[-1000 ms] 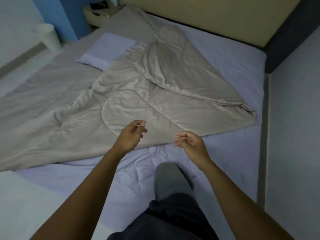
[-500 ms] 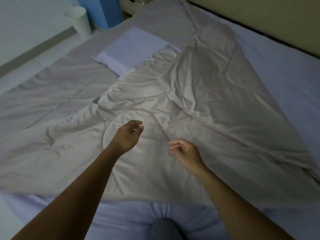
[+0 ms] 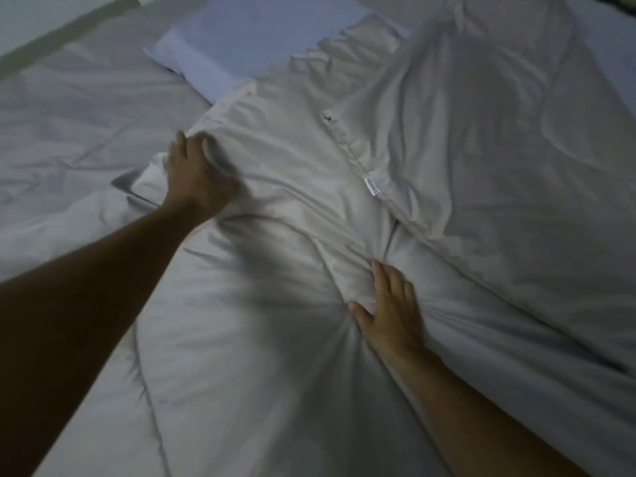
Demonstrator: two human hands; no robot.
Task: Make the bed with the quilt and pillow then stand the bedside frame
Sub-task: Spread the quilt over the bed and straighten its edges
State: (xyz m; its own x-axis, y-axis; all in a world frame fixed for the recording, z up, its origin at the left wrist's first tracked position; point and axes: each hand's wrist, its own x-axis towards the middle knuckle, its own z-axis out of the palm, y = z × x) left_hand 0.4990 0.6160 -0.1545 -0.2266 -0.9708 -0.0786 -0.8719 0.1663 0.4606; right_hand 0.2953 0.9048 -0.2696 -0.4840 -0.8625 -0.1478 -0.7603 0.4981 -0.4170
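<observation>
The beige quilt (image 3: 464, 139) lies crumpled and folded over itself across the bed, with a small white label on one seam. A pale lavender pillow (image 3: 247, 39) lies at the top, its near edge tucked under the quilt. My left hand (image 3: 196, 177) rests on a raised fold near the quilt's left edge, its fingers blurred but stretched out. Lower and to the right, my right hand (image 3: 389, 311) presses flat on the quilt, thumb spread, and wrinkles radiate from under the palm. The bedside frame is out of view.
A grey part of the quilt or sheet (image 3: 69, 125) covers the left side of the bed. Lavender bed sheet (image 3: 609, 43) shows at the top right. A strip of pale floor (image 3: 31, 18) lies beyond the bed at the top left.
I have leaned in over the bed. Both hands dropped from the air onto the quilt: the left reached forward to a fold, the right pressed down near the middle.
</observation>
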